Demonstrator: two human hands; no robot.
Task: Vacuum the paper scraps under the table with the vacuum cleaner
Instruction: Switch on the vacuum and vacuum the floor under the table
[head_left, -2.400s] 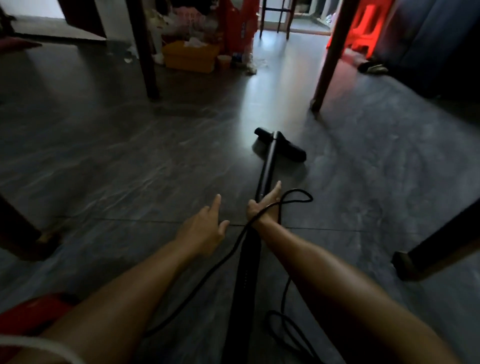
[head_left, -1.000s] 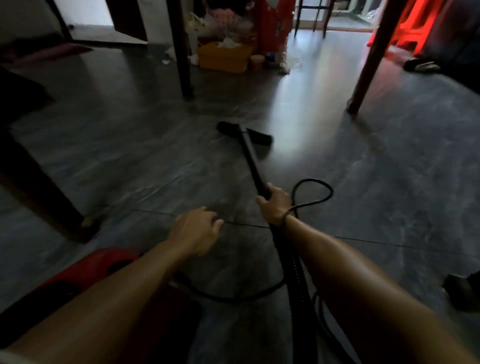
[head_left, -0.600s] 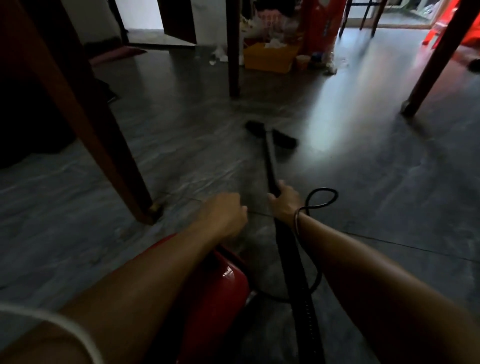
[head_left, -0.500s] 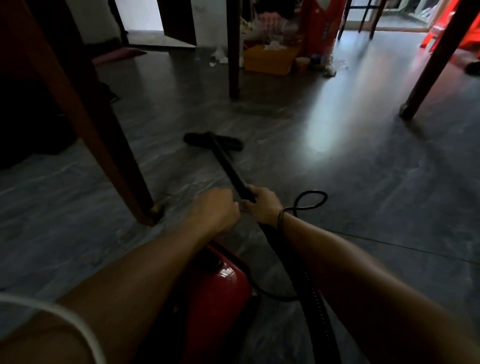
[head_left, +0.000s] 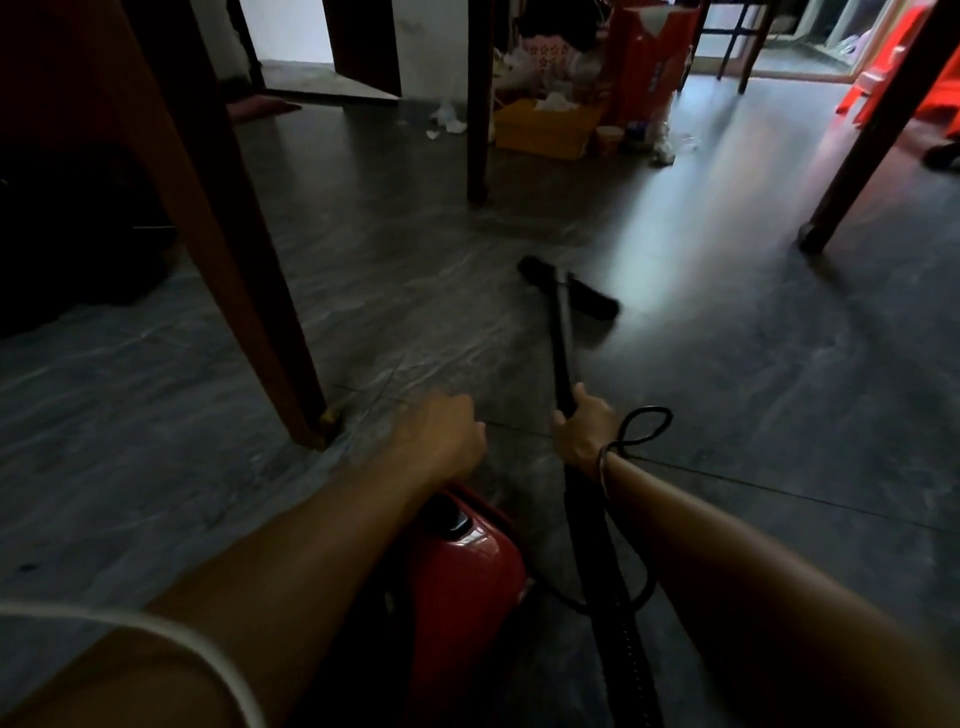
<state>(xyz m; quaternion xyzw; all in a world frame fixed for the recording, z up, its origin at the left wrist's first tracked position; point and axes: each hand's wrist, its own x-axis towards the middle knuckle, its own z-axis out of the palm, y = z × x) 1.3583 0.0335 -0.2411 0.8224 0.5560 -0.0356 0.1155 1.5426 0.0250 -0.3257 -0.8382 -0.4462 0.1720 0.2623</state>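
Observation:
My right hand (head_left: 584, 434) grips the black vacuum wand (head_left: 562, 343), which runs forward to the black floor head (head_left: 571, 288) lying on the dark tiled floor under the table. A black cord (head_left: 641, 423) loops around my right wrist. My left hand (head_left: 441, 434) is curled into a loose fist above the floor, just ahead of the red vacuum body (head_left: 467, 571); it holds nothing that I can see. A few white paper scraps (head_left: 447, 122) lie far back, left of the rear table leg. The black ribbed hose (head_left: 613, 597) trails back beside the red body.
A brown table leg (head_left: 234, 249) stands close on the left, another table leg (head_left: 478, 104) at the back, a third leg (head_left: 872, 135) at the right. A yellow box (head_left: 543, 127), a cup and clutter sit beyond. Red plastic stools (head_left: 883, 83) stand far right.
The floor head has swung from the left back to the right and further forward. My right hand moved right with the wand, away from my left hand. The left hand stayed curled.

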